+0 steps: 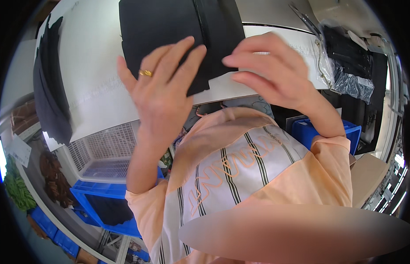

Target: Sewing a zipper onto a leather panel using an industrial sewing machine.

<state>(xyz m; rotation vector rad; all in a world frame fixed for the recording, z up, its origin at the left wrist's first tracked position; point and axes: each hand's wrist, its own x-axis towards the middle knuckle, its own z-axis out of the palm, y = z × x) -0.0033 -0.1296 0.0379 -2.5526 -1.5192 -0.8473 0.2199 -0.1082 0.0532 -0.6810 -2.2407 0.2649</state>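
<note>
The left hand point(163, 83) is raised at about eleven o'clock of the view, fingers spread and released, with a gold ring point(146, 73) seen on one finger; its fingertips are laid against the lower edge of a black fabric piece point(169, 31). The right hand point(269, 70) is held at about one o'clock, fingers loosely curled and extended leftward, its fingertips touching the right lower edge of the same fabric; nothing is clenched by it.

The black fabric piece is placed at twelve o'clock on the white desk point(95, 83). It is dark, matte and roughly rectangular, and a black zipper point(201, 22) is run down it near its right side. Its lower corner is lifted slightly over the desk's front edge.

The desk is white and faintly gridded, with a ruled line seen along its near edge. At ten o'clock a stack of dark grey cloth point(48, 88) is draped over the desk's left edge. At two o'clock a clear plastic bag point(352, 83) with dark contents is laid, with black fabric pieces just beyond it and scissors point(306, 20) near the top.

Below the desk, at eight o'clock, a white mesh basket point(106, 152) is set above a blue plastic crate point(106, 209) containing dark cloth. Another blue crate point(326, 132) is seen at three o'clock, with a brown cardboard box point(368, 176) just beside it. At nine o'clock a green bundle point(18, 189) lies on the floor.
</note>
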